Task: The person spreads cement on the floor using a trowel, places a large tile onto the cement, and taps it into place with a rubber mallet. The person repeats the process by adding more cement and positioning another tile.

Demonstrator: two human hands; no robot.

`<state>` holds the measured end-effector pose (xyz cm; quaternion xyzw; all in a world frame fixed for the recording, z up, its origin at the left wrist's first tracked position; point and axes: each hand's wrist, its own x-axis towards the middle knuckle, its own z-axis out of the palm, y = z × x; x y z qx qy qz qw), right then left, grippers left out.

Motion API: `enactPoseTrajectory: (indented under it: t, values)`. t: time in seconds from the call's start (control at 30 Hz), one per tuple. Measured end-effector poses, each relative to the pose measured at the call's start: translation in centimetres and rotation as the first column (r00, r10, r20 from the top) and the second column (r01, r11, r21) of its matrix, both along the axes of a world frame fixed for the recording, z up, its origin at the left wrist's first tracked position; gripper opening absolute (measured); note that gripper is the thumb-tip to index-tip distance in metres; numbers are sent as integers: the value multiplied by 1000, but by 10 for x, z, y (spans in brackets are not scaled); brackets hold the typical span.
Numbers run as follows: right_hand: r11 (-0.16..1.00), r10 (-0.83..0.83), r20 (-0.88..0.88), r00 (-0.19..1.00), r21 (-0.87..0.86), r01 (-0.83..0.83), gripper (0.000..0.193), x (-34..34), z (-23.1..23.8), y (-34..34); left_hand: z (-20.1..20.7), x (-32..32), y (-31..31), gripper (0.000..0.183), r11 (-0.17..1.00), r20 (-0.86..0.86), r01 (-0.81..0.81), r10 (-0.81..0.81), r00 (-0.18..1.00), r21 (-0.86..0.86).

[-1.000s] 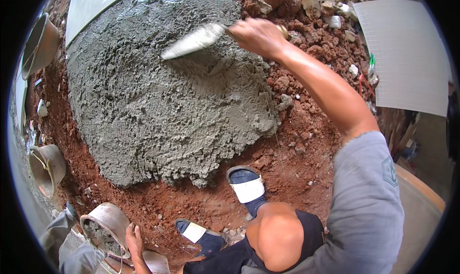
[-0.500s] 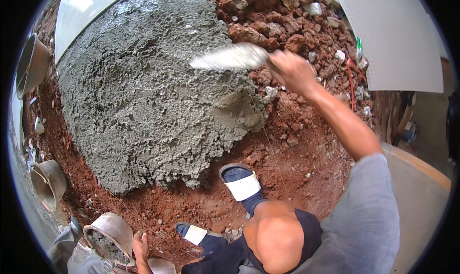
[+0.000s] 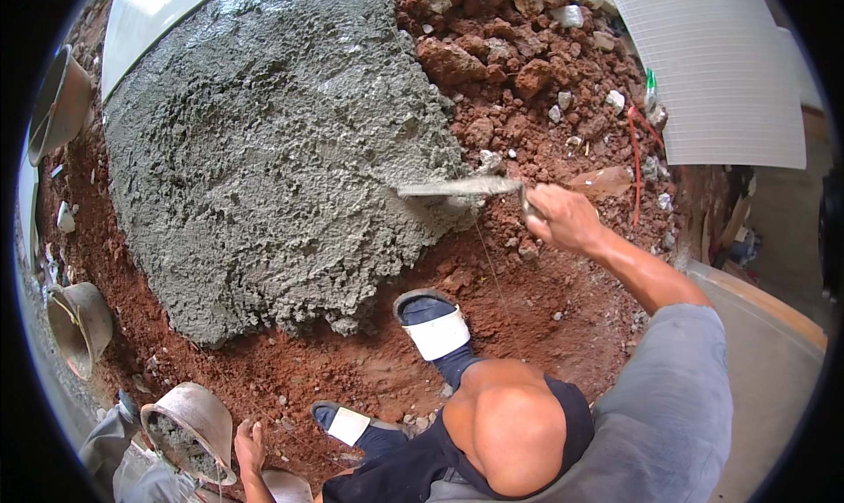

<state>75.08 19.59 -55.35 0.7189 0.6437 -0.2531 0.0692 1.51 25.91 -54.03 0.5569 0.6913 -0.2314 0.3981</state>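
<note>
On red soil (image 3: 527,327) lies one large mound of grey mortar (image 3: 264,151), filling the upper left of the view. One white ribbed sheet (image 3: 712,72) lies at upper right, beyond a spread of red clods (image 3: 519,63). Four metal pans are in view: one at the upper left edge (image 3: 57,103), one at the lower left edge (image 3: 79,323), one part-filled with mortar at the bottom left (image 3: 189,428), and one partly hidden beside it (image 3: 290,485). Two blue-and-white sandals are visible: one (image 3: 431,323) just below the mound's lower edge, one (image 3: 347,424) nearer the bottom.

One trowel (image 3: 462,187) lies with its blade flat, touching the mound's right edge. The right hand (image 3: 563,217) is clamped around the trowel handle, fingers closed. The left hand (image 3: 251,441) rests against the rim of the part-filled pan; whether its fingers grip the rim cannot be told.
</note>
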Motion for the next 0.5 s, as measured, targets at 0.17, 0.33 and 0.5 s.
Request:
enactPoseTrajectory:
  t: [0.17, 0.33, 0.5]
  values:
    - [963, 242, 43, 969, 114, -245, 22, -9, 13, 18, -7, -2, 7, 42, 997, -60, 20, -16, 998, 74]
    - [958, 208, 146, 967, 168, -231, 28, 37, -14, 135, 1, 2, 11, 40, 988, -50, -9, 17, 999, 153]
    - [951, 162, 210, 964, 226, -209, 33, 57, 0, 199, 16, 3, 7, 40, 987, -82, 4, 9, 997, 159]
